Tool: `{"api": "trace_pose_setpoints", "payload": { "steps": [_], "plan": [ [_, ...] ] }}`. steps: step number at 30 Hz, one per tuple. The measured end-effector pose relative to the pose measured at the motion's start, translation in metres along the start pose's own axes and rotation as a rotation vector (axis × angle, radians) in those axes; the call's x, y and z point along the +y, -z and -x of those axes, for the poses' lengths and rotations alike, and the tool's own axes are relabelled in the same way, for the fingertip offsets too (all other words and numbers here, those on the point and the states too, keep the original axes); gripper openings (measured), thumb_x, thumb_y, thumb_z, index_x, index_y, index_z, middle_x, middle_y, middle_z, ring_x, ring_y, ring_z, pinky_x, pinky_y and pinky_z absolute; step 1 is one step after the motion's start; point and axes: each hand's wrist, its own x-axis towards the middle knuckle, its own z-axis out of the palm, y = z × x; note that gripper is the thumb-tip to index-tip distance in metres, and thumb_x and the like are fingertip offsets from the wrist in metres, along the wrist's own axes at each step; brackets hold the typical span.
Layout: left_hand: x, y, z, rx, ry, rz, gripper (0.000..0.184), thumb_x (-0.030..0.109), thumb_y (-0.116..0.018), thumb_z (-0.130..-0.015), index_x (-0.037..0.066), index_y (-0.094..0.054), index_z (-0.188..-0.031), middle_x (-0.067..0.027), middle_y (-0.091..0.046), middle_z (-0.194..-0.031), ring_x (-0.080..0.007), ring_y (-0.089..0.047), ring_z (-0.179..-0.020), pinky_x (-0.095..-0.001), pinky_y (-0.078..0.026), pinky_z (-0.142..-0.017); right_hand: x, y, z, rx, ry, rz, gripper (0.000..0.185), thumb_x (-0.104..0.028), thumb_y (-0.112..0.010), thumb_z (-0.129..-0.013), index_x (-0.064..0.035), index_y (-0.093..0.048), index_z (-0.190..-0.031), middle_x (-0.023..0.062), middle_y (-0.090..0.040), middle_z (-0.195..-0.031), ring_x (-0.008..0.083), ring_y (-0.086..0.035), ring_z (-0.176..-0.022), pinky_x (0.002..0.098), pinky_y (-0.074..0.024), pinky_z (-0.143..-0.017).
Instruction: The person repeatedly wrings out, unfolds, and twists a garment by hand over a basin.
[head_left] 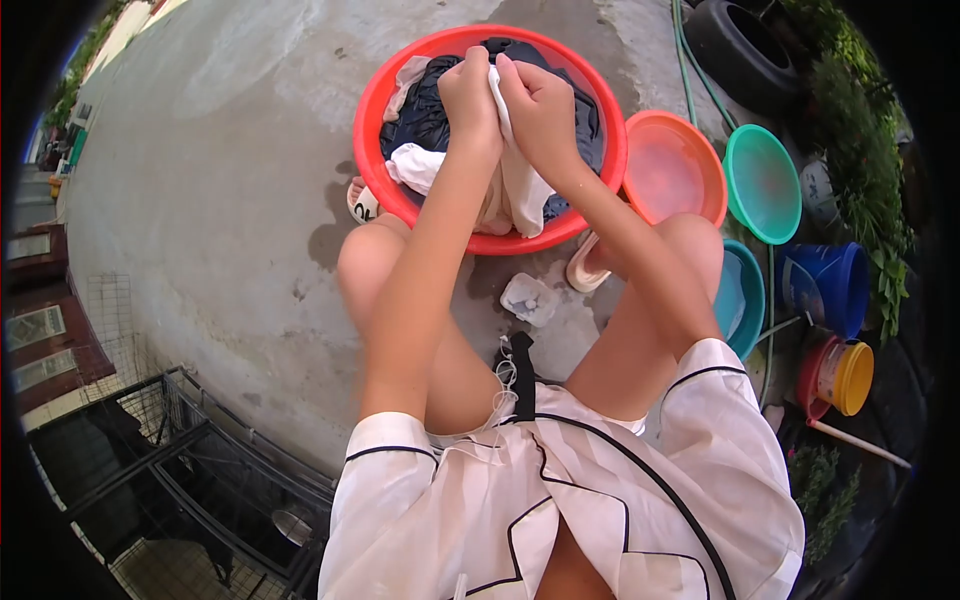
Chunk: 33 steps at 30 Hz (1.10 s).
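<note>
2-handed, grips a white cloth [522, 190] over the red basin [367, 135] — left hand [468, 102] and right hand [541, 112] close together toward the far rim, with fingers curled tight on the fabric. Lets the cloth hang down toward the near rim. Inside the basin, dark garments [418, 112] below the hands and 1 more white piece [414, 168] by the left rim. Just beside the right rim, 1 orange basin [715, 185] — then, farther out, 1 green basin [762, 150].

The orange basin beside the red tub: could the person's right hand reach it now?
Probably yes: the orange basin stands beside the red tub, and only the tub's rim lies between. The right hand grips a white cloth, though, and would likely need to let go first.
</note>
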Motion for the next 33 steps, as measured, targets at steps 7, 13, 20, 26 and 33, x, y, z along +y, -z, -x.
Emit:
{"api": "trace_pose_setpoints", "payload": {
  "steps": [7, 13, 20, 26, 33],
  "plan": [
    [0.002, -0.009, 0.025, -0.092, 0.013, -0.279, 0.029, 0.02, -0.049, -0.079, 0.007, -0.045, -0.054, 0.0037, -0.042, -0.053, -0.0066, -0.039, -0.048, -0.0247, -0.031, -0.046, 0.017, 0.012, -0.024, 0.017, -0.1, -0.223, 0.036, -0.023, -0.049, -0.086, 0.0015, -0.049, -0.059, 0.0092, -0.039, -0.046, 0.0131, -0.032, -0.043, 0.0319, -0.0283, -0.044],
    [0.012, 0.013, -0.003, -0.071, 0.098, -0.011, 0.027, 0.019, -0.049, -0.078, 0.008, -0.044, -0.054, 0.0032, -0.041, -0.053, -0.0076, -0.04, -0.047, -0.025, -0.031, -0.046, -0.014, 0.0, 0.018, -0.055, 0.108, -0.048, 0.032, -0.023, -0.052, -0.084, 0.0008, -0.052, -0.062, 0.0103, -0.042, -0.048, 0.0144, -0.035, -0.043, 0.0305, -0.0321, -0.044],
    [-0.006, -0.008, 0.025, -0.12, -0.035, -0.332, 0.028, 0.019, -0.047, -0.082, 0.004, -0.049, -0.058, 0.0035, -0.044, -0.055, -0.0054, -0.038, -0.05, -0.0255, -0.031, -0.047, 0.024, 0.009, -0.019, 0.062, -0.153, -0.219, 0.038, -0.023, -0.049, -0.087, 0.0018, -0.049, -0.059, 0.0043, -0.041, -0.046, 0.0088, -0.033, -0.045, 0.0293, -0.0288, -0.044],
    [0.022, 0.009, 0.003, -0.129, 0.068, -0.169, 0.029, 0.02, -0.049, -0.08, 0.007, -0.044, -0.055, 0.0032, -0.042, -0.054, -0.0067, -0.038, -0.049, -0.0257, -0.031, -0.047, -0.02, 0.012, 0.015, -0.125, 0.239, -0.013, 0.035, -0.023, -0.052, -0.085, 0.0008, -0.051, -0.059, 0.0064, -0.038, -0.046, 0.0082, -0.034, -0.043, 0.0284, -0.0289, -0.042],
    [0.014, -0.01, 0.026, -0.119, 0.061, -0.182, 0.03, 0.021, -0.048, -0.083, 0.006, -0.05, -0.057, 0.0037, -0.044, -0.055, -0.006, -0.038, -0.05, -0.0248, -0.032, -0.048, -0.003, 0.013, -0.012, 0.063, -0.059, -0.164, 0.035, -0.023, -0.051, -0.085, 0.0006, -0.051, -0.059, 0.0061, -0.041, -0.045, 0.0112, -0.035, -0.042, 0.0291, -0.0296, -0.043]
  ]
}}
